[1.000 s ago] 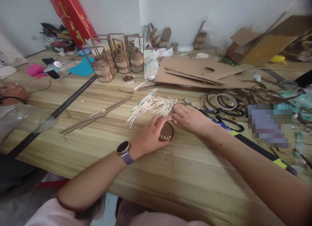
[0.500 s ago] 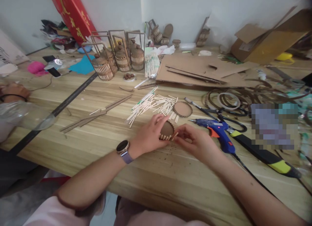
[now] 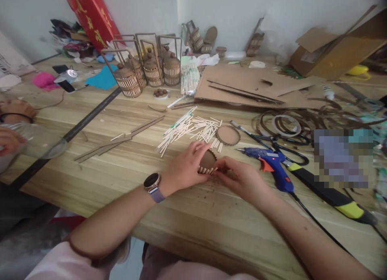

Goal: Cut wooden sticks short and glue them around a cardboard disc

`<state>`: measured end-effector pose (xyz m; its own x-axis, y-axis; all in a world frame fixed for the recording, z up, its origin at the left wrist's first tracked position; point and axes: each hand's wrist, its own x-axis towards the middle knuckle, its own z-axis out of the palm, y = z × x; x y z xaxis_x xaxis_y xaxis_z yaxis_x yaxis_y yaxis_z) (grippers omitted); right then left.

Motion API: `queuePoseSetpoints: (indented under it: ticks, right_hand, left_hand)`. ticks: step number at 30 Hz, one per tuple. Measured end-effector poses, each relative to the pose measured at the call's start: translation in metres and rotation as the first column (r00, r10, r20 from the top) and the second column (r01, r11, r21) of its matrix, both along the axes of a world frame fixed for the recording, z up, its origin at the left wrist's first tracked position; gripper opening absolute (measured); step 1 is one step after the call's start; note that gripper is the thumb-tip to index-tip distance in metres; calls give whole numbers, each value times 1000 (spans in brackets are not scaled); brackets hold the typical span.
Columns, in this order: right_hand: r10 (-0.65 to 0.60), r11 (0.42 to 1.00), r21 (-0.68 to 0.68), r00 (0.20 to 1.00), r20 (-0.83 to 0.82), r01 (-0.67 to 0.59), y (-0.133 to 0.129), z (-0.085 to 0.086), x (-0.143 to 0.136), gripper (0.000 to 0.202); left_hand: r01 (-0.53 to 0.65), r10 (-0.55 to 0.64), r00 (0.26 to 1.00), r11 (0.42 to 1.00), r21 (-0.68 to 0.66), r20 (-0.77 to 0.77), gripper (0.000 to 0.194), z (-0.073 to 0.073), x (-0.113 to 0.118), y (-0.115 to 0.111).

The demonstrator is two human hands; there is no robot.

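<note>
My left hand is closed around the left side of a small round cardboard disc with a ridged rim. Several short pale sticks stand along the disc's near edge. At its right edge, my right hand pinches a short pale stick, mostly hidden by the fingertips, against the rim. Just beyond lies a second cardboard disc with a ridged rim. A loose pile of cut sticks spreads to its left. Right of my hands rests a blue hot glue gun with an orange trigger.
A black and yellow cutter and scissors lie on the right. Small lidded baskets with tall handles stand at the back, beside a cardboard sheet. Brown strips lie left. Another person's hands are at far left.
My right hand has brought the stick in against the disc's rim. My left hand keeps its hold. At far left, the other person's second hand has come into view.
</note>
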<state>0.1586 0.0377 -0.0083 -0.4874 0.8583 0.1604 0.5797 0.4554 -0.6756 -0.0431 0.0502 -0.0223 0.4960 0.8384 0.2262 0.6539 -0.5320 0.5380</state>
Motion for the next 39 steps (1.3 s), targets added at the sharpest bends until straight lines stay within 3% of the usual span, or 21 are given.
queuePoseSetpoints:
  ticks: [7, 18, 33, 39]
  right_hand:
    - [38, 999, 21, 999, 10, -38, 3, -2, 1, 7]
    - [125, 970, 210, 992, -4, -122, 6, -9, 2, 12]
    - [108, 959, 259, 994, 25, -111, 5, -14, 0, 14]
    - [81, 974, 210, 997, 14, -82, 4, 0, 8, 13]
  left_hand:
    - [6, -6, 1000, 1000, 4, 1, 82, 2, 0, -1]
    - [10, -10, 1000, 1000, 8, 2, 84, 2, 0, 1]
    - [36, -36, 999, 999, -8, 14, 84, 3, -2, 0]
    - [61, -61, 998, 998, -25, 12, 82, 6, -5, 2]
